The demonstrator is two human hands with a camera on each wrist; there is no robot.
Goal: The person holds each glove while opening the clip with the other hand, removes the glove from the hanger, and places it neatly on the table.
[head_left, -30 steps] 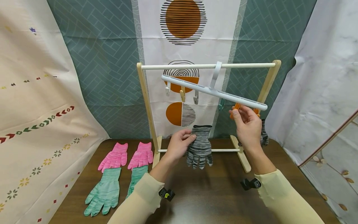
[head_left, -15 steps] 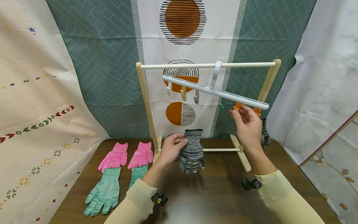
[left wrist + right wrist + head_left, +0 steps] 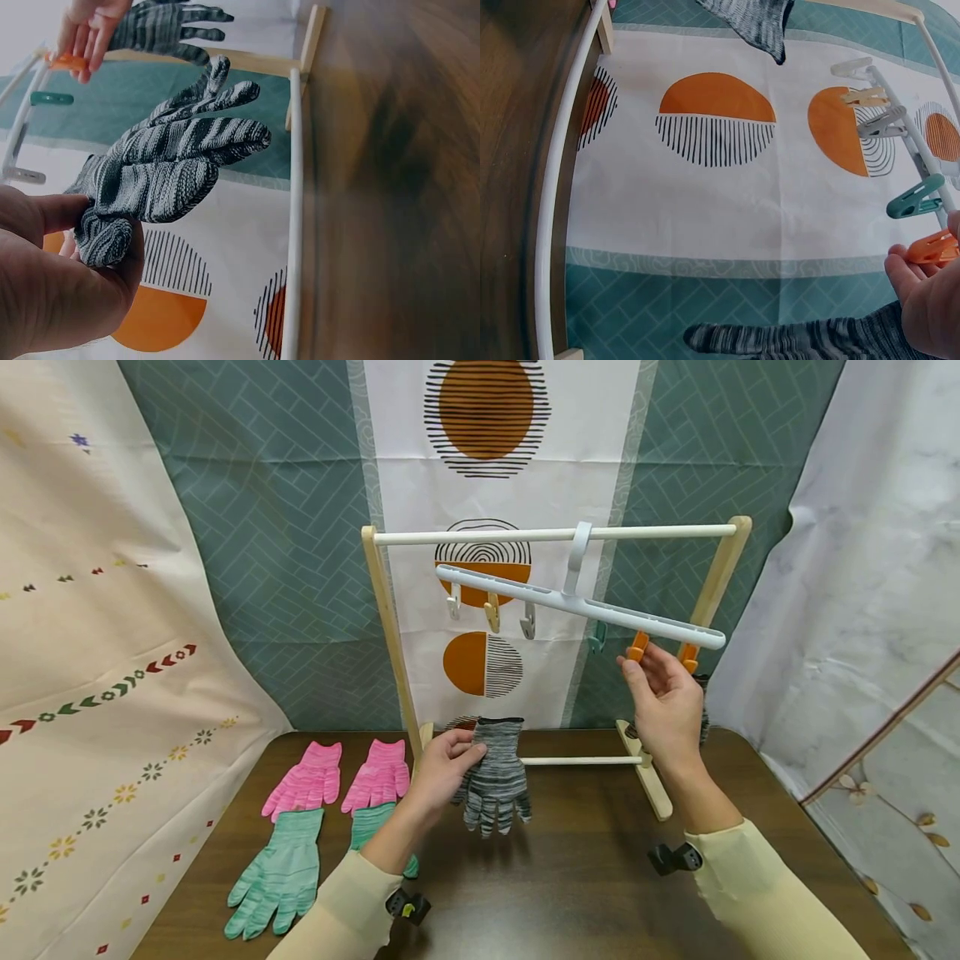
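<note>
My left hand point(image 3: 442, 772) pinches a grey-and-black knitted glove point(image 3: 497, 781) near its cuff, and the fingers of that glove hang down above the table. Up at the right, my right hand point(image 3: 670, 706) grips an orange clothespin point(image 3: 638, 646) under the white hanger point(image 3: 585, 607). The hanger tilts down to the right. Another orange clothespin point(image 3: 688, 655) is at its low end. Below that end hangs a matching grey glove point(image 3: 154, 31), mostly hidden behind my right hand in the head view but plain in the left wrist view.
A wooden rack with a white top rail point(image 3: 480, 537) carries the hanger. White, yellow, grey and green clothespins point(image 3: 597, 637) also hang from it. Pink gloves point(image 3: 378, 774) and green gloves point(image 3: 281, 868) lie on the table point(image 3: 555, 893) at left.
My left hand has moved left and down with the grey glove, away from the hanger. My right hand stays at the orange clothespin, almost still.
</note>
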